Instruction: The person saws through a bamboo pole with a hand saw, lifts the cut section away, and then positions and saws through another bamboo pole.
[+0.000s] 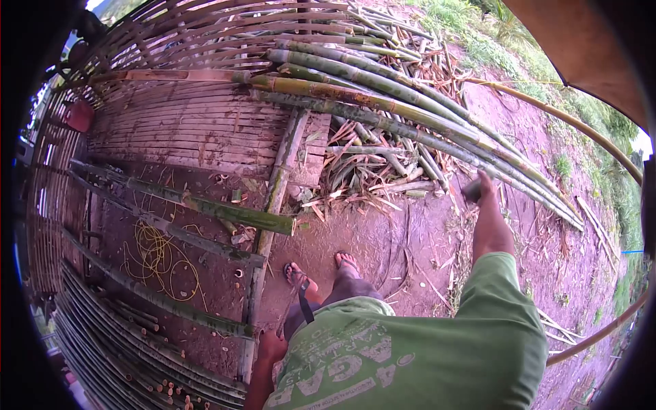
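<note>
My right hand [486, 190] reaches forward, its fingers closed around a short, dark, rounded piece [471, 190] whose kind I cannot make out. Just beyond it lie long green bamboo poles [437, 126], side by side on a slant. Low at my left side, my left hand [273, 347] is curled, and what it holds, if anything, is hidden. Near that hand is the end of a bamboo pole [232, 326]. A black strap-like strip [305, 304] hangs at my waist, close to my left hand.
A slatted bamboo platform [198, 130] stands ahead on the left, bordered by an upright-looking post [281, 164]. Cut bamboo scraps [383, 171] are heaped beside it. Yellow cord [154, 253] lies tangled on the ground. Stacked thin poles [123, 355] fill the lower left.
</note>
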### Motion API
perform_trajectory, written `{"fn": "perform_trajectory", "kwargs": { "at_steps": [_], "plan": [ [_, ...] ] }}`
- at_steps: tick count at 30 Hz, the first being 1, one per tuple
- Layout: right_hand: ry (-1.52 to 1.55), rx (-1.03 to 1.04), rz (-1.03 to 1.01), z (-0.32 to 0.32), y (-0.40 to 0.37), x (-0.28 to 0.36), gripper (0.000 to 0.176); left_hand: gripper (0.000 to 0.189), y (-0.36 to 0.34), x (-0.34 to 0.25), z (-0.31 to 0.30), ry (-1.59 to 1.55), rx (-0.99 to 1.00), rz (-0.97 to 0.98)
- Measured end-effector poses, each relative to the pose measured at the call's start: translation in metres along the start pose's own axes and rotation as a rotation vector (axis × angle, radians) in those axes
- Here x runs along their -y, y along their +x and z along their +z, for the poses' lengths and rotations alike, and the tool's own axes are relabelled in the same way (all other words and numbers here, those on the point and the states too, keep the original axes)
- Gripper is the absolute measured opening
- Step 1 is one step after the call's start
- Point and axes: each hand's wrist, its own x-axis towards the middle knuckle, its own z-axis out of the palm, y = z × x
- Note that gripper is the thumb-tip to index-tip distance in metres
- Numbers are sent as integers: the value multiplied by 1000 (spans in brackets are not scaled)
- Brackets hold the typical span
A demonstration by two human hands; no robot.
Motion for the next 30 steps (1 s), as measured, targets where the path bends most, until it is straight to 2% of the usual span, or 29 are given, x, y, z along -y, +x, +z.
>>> {"fn": "perform_trajectory", "kwargs": {
  "at_steps": [1,2,4,6,8,9,10,12,13,14,15,16,18,21,24,26,28,30],
  "plan": [
    [222,157,-240,31,-9,47,68,20,-1,1,-1,-27,3,12],
    [350,490,-411,60,-11,92,58,20,-10,0,2,-64,4,6],
    [458,1034,-473,134,-92,171,44,19,-24,-23,-23,-129,-10,36],
    [270,1212,-626,202,-166,181,40,19,-30,-24,-28,-160,-107,77],
    [-46,1255,-798,263,-239,136,42,19,-42,-31,-38,-201,-159,75],
    [-252,1272,-804,294,-254,102,48,19,-52,-32,-41,-222,-191,73],
    [-314,1424,-806,330,-247,53,62,19,-63,-34,-42,-254,-219,43],
    [-947,1210,-998,380,-268,-49,83,20,-87,-39,-41,-318,-281,-21],
    [-1123,1269,-1069,390,-281,-89,94,19,-98,-38,-36,-361,-335,-59],
    [-1266,1238,-1111,405,-295,-126,103,19,-113,-37,-27,-403,-389,-101],
    [-1217,1219,-1165,420,-291,-174,102,19,-129,-38,-16,-445,-445,-145],
    [-1318,1243,-1150,427,-307,-187,90,19,-145,-40,-7,-480,-478,-221],
    [-1344,1202,-1134,429,-323,-203,78,18,-174,-49,11,-546,-533,-358],
    [-1416,1314,-909,437,-326,-199,67,16,-197,-64,53,-723,-645,-561],
    [-1355,1376,-1060,423,-364,-204,58,16,-199,-75,72,-882,-781,-673],
    [-1167,1545,-829,381,-437,-186,52,16,-198,-72,78,-947,-842,-725],
    [-1091,1655,-652,364,-478,-223,55,17,-196,-56,84,-964,-884,-764],
    [-1145,1708,-474,333,-537,-216,67,18,-193,-43,74,-961,-919,-763]
  ]
}}
